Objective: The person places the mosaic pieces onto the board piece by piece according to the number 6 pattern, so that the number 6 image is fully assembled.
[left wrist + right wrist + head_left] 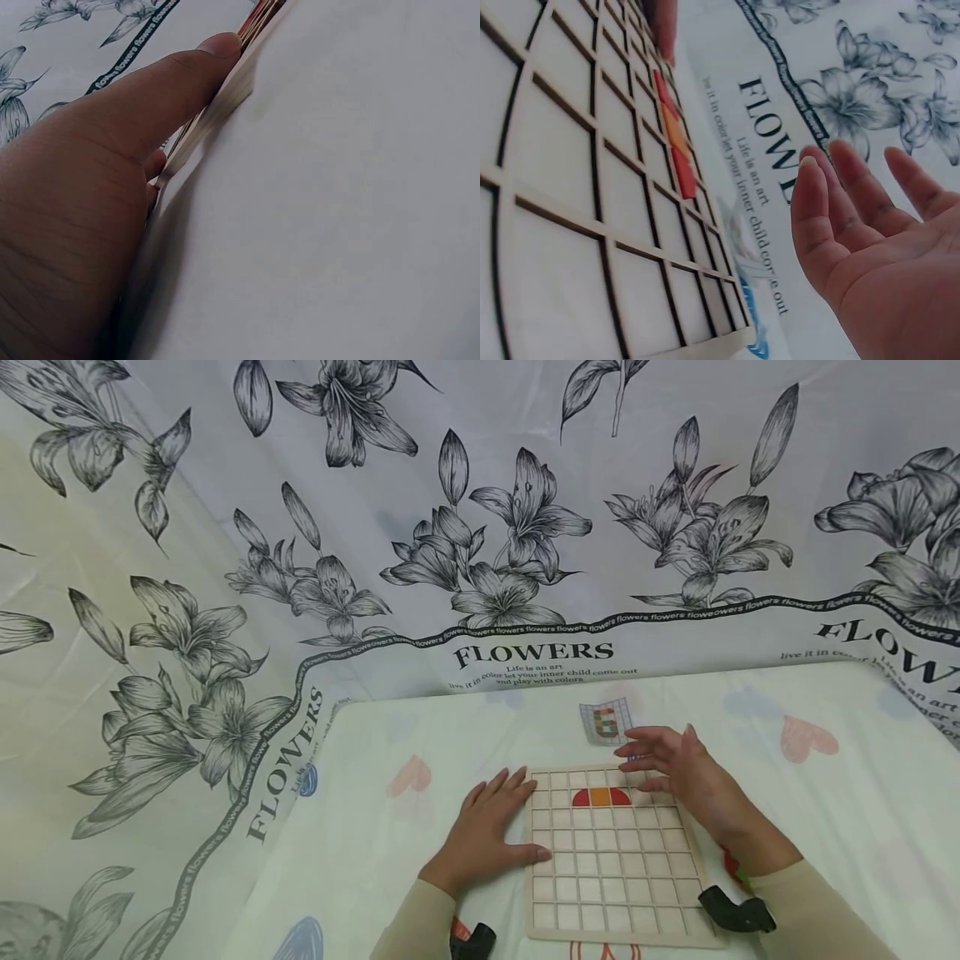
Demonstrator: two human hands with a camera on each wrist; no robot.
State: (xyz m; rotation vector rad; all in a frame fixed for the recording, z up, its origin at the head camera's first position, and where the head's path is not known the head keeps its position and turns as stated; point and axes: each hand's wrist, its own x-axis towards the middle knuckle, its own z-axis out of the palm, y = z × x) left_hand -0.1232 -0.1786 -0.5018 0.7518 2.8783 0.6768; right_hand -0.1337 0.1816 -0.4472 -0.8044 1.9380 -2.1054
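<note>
A wooden grid board [600, 864] lies on the light cloth. In one of its upper rows sit a red quarter-round piece [581, 797], an orange square [600, 797] and another red quarter-round piece [620, 796], side by side. My left hand [487, 837] rests at the board's left edge, fingers extended towards the top corner and thumb on the rim. The left wrist view shows that thumb [180, 79] against the board's side. Over the upper right corner hovers my right hand [693, 777], fingers loosely spread; its palm [892, 270] holds nothing in the right wrist view.
Just beyond the board lies a small picture card [606, 722] with a coloured block pattern on a grid. Something red and green [735, 866] shows partly beneath the right forearm. Behind the table hangs a flower-printed sheet [510, 543].
</note>
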